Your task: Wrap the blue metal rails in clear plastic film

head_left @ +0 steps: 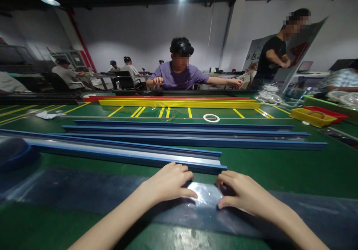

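A wide strip of clear plastic film (207, 214) lies across the near part of the green table, with a bright, wrinkled patch between my hands. My left hand (173, 183) is at the left of this patch, fingers curled at the film's far edge and thumb on its surface. Facing it, my right hand (237, 192) holds the film in the same way, and the film puckers by its thumb. Just beyond my fingers is the end of a long blue channel profile (156, 157), slanting away to the left. The undersides of both hands are hidden.
More blue profiles (190, 140) lie across the table, with a white tape ring (211, 118) behind them. Farther back are yellow (179, 103) and red profiles. A yellow tray (311, 117) stands at right. A roll (13, 153) sits at left. A co-worker in purple (179, 75) sits opposite.
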`<state>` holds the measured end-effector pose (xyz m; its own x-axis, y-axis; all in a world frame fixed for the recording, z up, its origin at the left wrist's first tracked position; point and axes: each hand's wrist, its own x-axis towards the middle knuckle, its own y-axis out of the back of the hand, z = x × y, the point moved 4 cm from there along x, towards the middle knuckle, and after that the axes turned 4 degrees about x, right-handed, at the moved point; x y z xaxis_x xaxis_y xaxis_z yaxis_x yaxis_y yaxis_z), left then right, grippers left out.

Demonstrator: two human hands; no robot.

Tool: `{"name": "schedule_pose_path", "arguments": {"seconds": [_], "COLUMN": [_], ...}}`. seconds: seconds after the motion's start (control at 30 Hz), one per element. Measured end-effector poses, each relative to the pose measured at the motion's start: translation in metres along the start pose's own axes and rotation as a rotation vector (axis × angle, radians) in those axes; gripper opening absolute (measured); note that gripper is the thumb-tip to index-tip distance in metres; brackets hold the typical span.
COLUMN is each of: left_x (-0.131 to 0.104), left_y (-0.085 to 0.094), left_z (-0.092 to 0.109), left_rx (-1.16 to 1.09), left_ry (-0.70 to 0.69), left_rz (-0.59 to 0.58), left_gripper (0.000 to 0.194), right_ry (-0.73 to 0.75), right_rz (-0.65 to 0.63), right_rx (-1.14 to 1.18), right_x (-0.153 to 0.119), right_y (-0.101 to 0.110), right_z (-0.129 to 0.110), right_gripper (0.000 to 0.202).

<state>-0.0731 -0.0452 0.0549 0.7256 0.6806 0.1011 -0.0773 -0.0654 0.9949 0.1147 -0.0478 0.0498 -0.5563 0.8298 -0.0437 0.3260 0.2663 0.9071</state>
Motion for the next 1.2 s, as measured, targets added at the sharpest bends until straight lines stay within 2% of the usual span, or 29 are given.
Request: {"name": "schedule_pose_path", "arguments": {"seconds": [0.23,0.4,0.63,0.93,1.07,1.2], "left_x": [-0.023,-0.027,-0.024,-0.023,-0.022,-0.023], "left_y": [-0.005,-0.006,-0.008,-0.009,-0.004,0.006], "left_z": [0.007,0.007,0.002,-0.002,-0.003,-0.007], "left_rx": [-0.139,-0.182,-0.241,-0.270,-0.229,-0.145], "left_ry": [-0.017,-0.042,-0.005,0.050,0.083,0.145], "left_rz": [-0.175,-0.218,-0.261,-0.263,-0.222,-0.211], "left_gripper": [0.084,0.096,0.090,0.087,0.074,0.053], "right_ry": [0.038,0.069,0.031,0.012,0.027,0.053], "right_rz": [-0.088,-0.058,-0.059,-0.059,-0.030,0.011], "right_rx": [-0.037,-0.081,-0.106,-0.002,-0.015,-0.068], "right_x": [-0.002,-0.006,-0.004,-0.001,0.000,-0.001], "right_y": [-0.007,-0.008,-0.011,-0.011,-0.009,-0.006], "right_z": [-0.008,-0.009,-0.007,-0.009,-0.008,-0.009], "right_gripper": [0.071,0.080,0.068,0.066,0.061,0.046]}}
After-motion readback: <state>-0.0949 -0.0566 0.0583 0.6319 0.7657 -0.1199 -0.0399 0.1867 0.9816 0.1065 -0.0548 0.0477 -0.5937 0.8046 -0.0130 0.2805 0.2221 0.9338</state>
